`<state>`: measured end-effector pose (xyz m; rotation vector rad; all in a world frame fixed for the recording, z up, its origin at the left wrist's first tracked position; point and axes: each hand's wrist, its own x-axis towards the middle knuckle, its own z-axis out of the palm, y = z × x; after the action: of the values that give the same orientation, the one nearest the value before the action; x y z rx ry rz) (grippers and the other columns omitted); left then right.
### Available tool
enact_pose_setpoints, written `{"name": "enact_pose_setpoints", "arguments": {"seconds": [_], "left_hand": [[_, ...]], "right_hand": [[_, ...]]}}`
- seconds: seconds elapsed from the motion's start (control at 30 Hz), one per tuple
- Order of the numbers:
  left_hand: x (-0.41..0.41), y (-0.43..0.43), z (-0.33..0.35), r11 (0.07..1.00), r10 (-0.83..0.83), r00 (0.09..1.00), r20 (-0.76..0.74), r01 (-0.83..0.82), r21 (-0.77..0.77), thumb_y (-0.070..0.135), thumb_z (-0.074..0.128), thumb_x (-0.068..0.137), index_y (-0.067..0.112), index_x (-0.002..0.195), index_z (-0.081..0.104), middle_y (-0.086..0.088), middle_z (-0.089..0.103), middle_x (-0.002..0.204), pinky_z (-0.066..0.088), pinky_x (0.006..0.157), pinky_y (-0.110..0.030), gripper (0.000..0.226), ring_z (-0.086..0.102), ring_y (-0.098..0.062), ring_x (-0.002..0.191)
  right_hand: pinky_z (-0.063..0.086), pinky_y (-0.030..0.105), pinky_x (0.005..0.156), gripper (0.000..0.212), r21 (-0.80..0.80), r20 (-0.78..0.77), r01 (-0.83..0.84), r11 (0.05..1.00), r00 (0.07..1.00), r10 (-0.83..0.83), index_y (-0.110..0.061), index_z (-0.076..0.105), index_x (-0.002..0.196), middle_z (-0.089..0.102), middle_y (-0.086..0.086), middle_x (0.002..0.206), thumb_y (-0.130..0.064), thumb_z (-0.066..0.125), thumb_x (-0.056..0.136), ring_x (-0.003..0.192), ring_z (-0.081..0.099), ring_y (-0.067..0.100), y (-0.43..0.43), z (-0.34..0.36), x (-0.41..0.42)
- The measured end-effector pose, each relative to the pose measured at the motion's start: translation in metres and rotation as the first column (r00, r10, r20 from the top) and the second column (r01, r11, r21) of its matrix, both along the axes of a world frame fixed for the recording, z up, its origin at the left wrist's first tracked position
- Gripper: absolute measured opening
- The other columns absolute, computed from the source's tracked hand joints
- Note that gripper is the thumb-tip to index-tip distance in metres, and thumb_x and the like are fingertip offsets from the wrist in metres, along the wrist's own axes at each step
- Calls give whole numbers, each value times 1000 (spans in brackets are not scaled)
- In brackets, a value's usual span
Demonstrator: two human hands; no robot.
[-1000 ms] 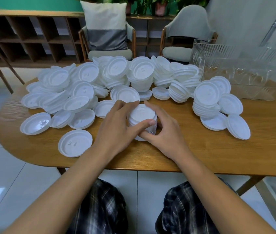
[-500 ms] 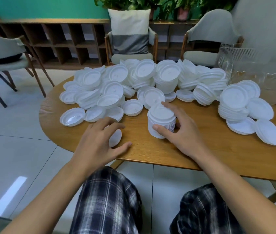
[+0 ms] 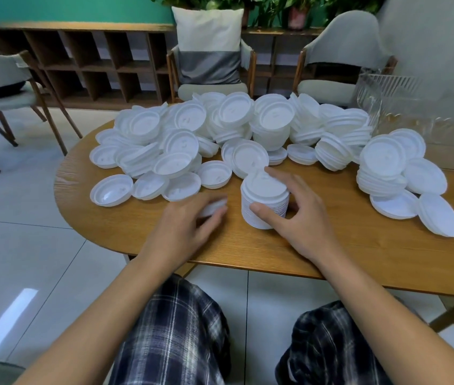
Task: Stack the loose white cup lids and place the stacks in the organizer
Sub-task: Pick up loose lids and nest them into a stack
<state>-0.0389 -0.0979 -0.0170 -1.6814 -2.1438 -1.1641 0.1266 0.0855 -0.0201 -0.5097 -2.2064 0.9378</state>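
- Progress (a judgement): early. Most of the white cup lids [image 3: 237, 126] lie heaped and loose across the table [image 3: 331, 259], from 10 to 1 o'clock of the seated person. A short stack [image 3: 381, 173] stands at 2 o'clock.
- The clear ribbed organizer [image 3: 403, 107] sits at the far right, about 2 o'clock. No stack shows inside it, though its transparent walls make this hard to confirm.
- The working stack [image 3: 264, 201] stands upright near the front edge at 12 o'clock, well apart from the organizer.
- Right hand [image 3: 301, 220]: moderately spread and curled round the working stack, thumb on its near side and forefinger over its far rim.
- Left hand [image 3: 184, 226]: narrow, pinching a single lid [image 3: 213, 208] between fingers and thumb. It is just beside the stack at 9 o'clock, and motion blur hides the finer detail.
- Left to do: add this lid, gather the heap into stacks, and carry every stack to the organizer.
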Motion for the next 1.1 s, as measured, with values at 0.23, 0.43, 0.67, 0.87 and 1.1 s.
{"name": "enact_pose_setpoints", "arguments": {"seconds": [0.23,0.43,0.67,0.87,1.1], "left_hand": [[6,42,40,939,-33,782,622,-189,288,23,70,101,20,119,75,8,77,109,57,93,-29,19,71,-8,107],[9,72,55,952,-276,241,930,-65,299,7,72,95,11,120,73,0,81,99,63,81,-27,25,76,-14,94],[17,93,35,989,-18,728,685,-89,120,32,75,96,31,106,80,6,77,94,55,86,-32,11,70,-15,91],[11,88,34,992,-65,767,638,121,-45,42,66,100,31,121,76,19,74,119,50,107,-33,26,64,2,116],[-5,72,51,922,-255,778,575,374,-97,18,80,88,27,136,67,10,71,130,53,107,-34,50,63,-5,125]], "right_hand": [[50,34,106,72,-43,-39,17,999,999,-18,-34,55,146,57,-16,138,-51,82,83,131,52,3,0,0,1],[51,36,107,85,-63,-49,5,998,999,-8,-42,40,155,50,-25,145,-50,84,83,134,47,-5,-2,2,1],[52,41,107,83,-77,-88,-23,997,996,16,-35,43,155,54,-16,147,-42,85,85,137,51,6,0,0,0],[52,42,104,77,-91,-68,5,996,998,-12,-33,48,150,57,-14,139,-45,85,83,132,54,9,2,-2,0],[52,30,102,78,-110,-67,2,994,998,-10,-39,44,148,56,-22,135,-45,86,82,129,52,0,1,1,1]]}}
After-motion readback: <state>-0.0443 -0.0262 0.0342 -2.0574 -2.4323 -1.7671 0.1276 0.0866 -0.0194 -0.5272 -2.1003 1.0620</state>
